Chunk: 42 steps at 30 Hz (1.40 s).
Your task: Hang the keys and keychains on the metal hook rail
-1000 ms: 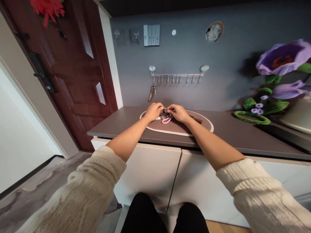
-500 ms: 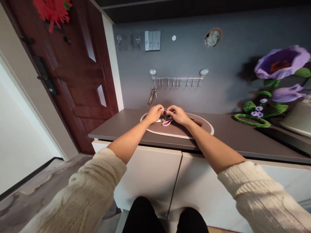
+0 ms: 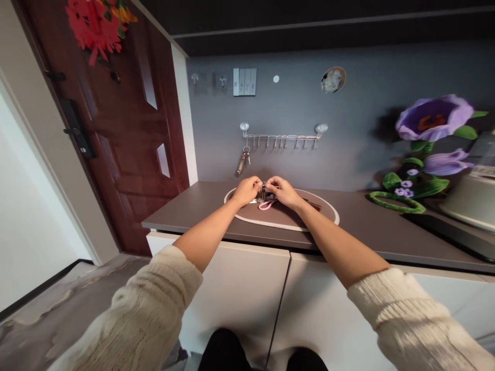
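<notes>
Above an oval brown mat with a pale rim (image 3: 286,216), my two hands meet with fingertips pinched. My left hand (image 3: 247,190) is closed on the left side of a small metal key ring (image 3: 263,184). Gripping the same ring from the right is my right hand (image 3: 283,192). A dark piece hangs below the ring, and silvery keys (image 3: 254,201) show beside my left fingers. A pink strap loop (image 3: 266,205) lies under my right fingers. Partly behind my right wrist is a brown item (image 3: 314,206) on the mat. My fingers hide much of the ring.
A clear hook rail (image 3: 282,137) is fixed to the grey wall, with another set of keys (image 3: 243,162) on its left end. Purple artificial flowers (image 3: 435,121) and a pale, wide-based object (image 3: 469,201) stand right. A dark red door (image 3: 135,129) is left.
The camera view has tilted up, so the counter and hands sit lower in the picture. Both hands keep pinching at the key ring, with only small finger shifts.
</notes>
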Tool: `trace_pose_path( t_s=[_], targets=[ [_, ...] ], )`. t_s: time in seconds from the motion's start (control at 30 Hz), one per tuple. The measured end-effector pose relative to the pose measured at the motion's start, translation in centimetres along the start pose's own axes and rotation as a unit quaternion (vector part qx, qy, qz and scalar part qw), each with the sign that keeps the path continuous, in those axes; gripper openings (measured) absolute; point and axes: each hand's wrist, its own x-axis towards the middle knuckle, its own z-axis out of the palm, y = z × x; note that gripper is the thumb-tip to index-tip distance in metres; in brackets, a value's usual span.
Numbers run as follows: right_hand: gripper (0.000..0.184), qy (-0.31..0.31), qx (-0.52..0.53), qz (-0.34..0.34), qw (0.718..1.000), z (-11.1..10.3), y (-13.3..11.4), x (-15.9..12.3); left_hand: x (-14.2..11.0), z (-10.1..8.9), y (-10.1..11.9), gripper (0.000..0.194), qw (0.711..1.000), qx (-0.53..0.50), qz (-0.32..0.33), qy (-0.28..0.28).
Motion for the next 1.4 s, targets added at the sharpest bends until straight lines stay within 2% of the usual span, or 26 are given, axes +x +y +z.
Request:
trace_pose_path(
  t_s=[0.37, 0.5, 0.7, 0.83, 1.03, 1.27, 1.4],
  targets=[
    [0.015, 0.003, -0.001, -0.024, 1.0, -0.4, -0.3, -0.2, 0.0, 0.3, 0.1, 0.022, 1.0, 0.014, -0.005, 0.016],
    [0.017, 0.005, 0.013, -0.021, 1.0, -0.4, -0.5, -0.1, 0.6, -0.3, -0.2, 0.022, 0.998, 0.047, -0.02, 0.021],
    [0.016, 0.042, 0.012, -0.011, 0.999, -0.6, -1.1, 0.5, 1.3, -1.6, -0.7, 0.023, 0.991, 0.128, -0.022, 0.012],
    [0.016, 0.055, 0.011, -0.015, 0.998, -1.0, -1.2, 2.0, 1.0, -1.8, -1.7, 0.024, 0.986, 0.167, -0.019, 0.007],
    [0.015, 0.084, 0.078, 0.012, 0.993, -0.7, -1.8, 5.4, 0.5, -1.6, -3.1, 0.026, 0.982, 0.183, -0.045, 0.004],
    [0.006, 0.142, 0.125, 0.065, 0.98, 0.2, -3.8, 9.1, 0.5, -1.4, -3.0, 0.028, 0.982, 0.175, -0.065, -0.02],
    [0.01, 0.152, 0.147, 0.095, 0.973, 0.6, -4.5, 10.9, 0.5, -1.1, -3.0, 0.027, 0.984, 0.171, -0.046, -0.023]
  ],
)
